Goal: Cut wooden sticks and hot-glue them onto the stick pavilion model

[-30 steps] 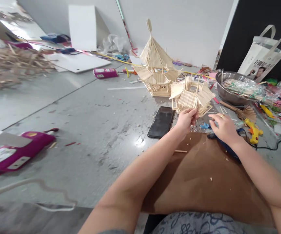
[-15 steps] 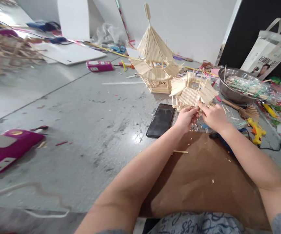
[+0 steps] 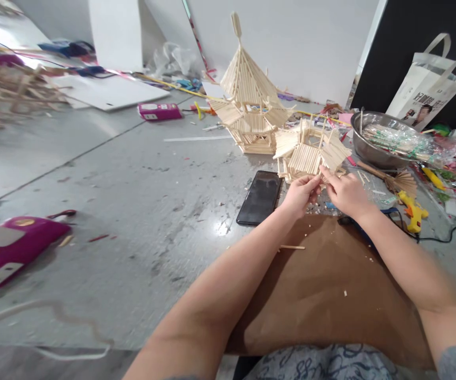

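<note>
Wooden-stick pavilion model (image 3: 305,157), smaller of two, open-topped: item one in the head view. Stands on the grey desk (image 3: 152,211), in front of the wearer, beyond the brown sheet (image 3: 315,295).

Left hand (image 3: 302,195): at the model's lower front edge; grip closed to a pinch, thumb against forefinger. Contents of the pinch, if any, hidden from where I stand.

Right hand (image 3: 347,192): forefinger extended to the lower edge of the front roof panel, apparently touching. Other fingers curled; whether that grip has hold of anything, I cannot tell.

Step in hand, by my judgement: fine two-handed fitting or steadying work at the front eave. The next move seems to call for a light fingertip touch, the left hand steady, no push against the thin sticks.

Nearby stock: taller pavilion model (image 3: 247,79), pointed roof, just behind to the left; black smartphone (image 3: 258,198), left of the smaller model; loose stick (image 3: 292,247) on the sheet; yellow glue gun (image 3: 413,212), right; steel bowl (image 3: 366,153) of wrapped sticks, farther back.
</note>
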{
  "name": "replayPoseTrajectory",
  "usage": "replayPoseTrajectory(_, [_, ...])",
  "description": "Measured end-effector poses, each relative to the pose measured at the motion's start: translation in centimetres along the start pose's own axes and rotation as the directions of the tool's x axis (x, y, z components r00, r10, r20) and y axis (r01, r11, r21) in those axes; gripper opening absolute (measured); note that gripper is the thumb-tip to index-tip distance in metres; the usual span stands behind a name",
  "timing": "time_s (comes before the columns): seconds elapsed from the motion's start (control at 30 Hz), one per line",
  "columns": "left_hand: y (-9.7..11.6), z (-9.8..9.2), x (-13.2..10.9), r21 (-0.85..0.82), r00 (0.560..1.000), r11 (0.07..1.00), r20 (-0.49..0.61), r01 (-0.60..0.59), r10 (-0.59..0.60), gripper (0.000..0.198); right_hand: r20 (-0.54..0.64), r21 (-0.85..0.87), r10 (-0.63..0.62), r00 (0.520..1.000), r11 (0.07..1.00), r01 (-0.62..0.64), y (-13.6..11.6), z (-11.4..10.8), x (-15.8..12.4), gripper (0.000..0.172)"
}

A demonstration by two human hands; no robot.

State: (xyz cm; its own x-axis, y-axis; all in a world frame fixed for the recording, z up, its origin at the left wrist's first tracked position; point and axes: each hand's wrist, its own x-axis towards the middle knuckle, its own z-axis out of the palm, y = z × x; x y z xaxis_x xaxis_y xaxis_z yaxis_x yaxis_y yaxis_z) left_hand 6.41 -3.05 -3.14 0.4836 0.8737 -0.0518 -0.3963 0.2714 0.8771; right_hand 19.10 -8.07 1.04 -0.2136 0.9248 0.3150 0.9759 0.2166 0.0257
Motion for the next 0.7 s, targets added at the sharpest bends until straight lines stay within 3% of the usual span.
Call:
replayPoseTrajectory(0.1, [-0.1, 0.1, -0.6, 0.089, 0.992, 0.996, 0.124, 0.01, -0.021, 0.028, -0.079, 0.318, 0.202, 0.976, 0.933, -0.167, 0.5, 0.1, -1.8, 0.045])
replayPoseTrajectory(0.2, [-0.1, 0.7, -1.4, 0.305, 0.965, 0.952, 0.253, -0.009, -0.072, 0.028, -0.007, 0.682, 0.381, 0.925, 0.678, -0.275, 1.3, 0.3, -4.0, 0.048])
replayPoseTrajectory(0.27, [-0.2, 1.3, -2.0, 0.448, 0.934, 0.893, 0.337, -0.045, -0.122, 0.027, 0.067, 0.806, 0.401, 0.914, 0.518, -0.286, 1.7, 0.4, -5.3, 0.039])
replayPoseTrajectory(0.37, [-0.6, 2.0, -2.5, 0.548, 0.91, 0.823, 0.402, -0.146, -0.106, 0.024, 0.123, 0.855, 0.393, 0.911, 0.424, -0.298, 1.7, 0.4, -6.6, 0.03])
replayPoseTrajectory(0.5, [-1.1, 2.5, -2.9, 0.613, 0.901, 0.724, 0.433, -0.315, 0.024, 0.019, 0.141, 0.832, 0.383, 0.913, 0.454, -0.319, 1.3, 0.4, -7.3, 0.032])
replayPoseTrajectory(0.57, [-1.2, 2.5, -3.0, 0.682, 0.894, 0.641, 0.447, -0.353, 0.018, 0.019, 0.131, 0.767, 0.392, 0.911, 0.542, -0.343, 1.6, 0.0, -7.6, 0.034])
replayPoseTrajectory(0.63, [-1.1, 2.4, -2.9, 0.731, 0.897, 0.572, 0.441, -0.372, 0.02, 0.021, 0.158, 0.568, 0.397, 0.904, 0.712, -0.412, 2.2, -0.7, -7.9, 0.037])
replayPoseTrajectory(0.7, [-1.0, 2.2, -2.8, 0.764, 0.916, 0.53, 0.396, -0.366, 0.062, 0.021, 0.275, 0.205, 0.405, 0.872, 0.861, -0.465, 3.0, -1.5, -8.4, 0.039])
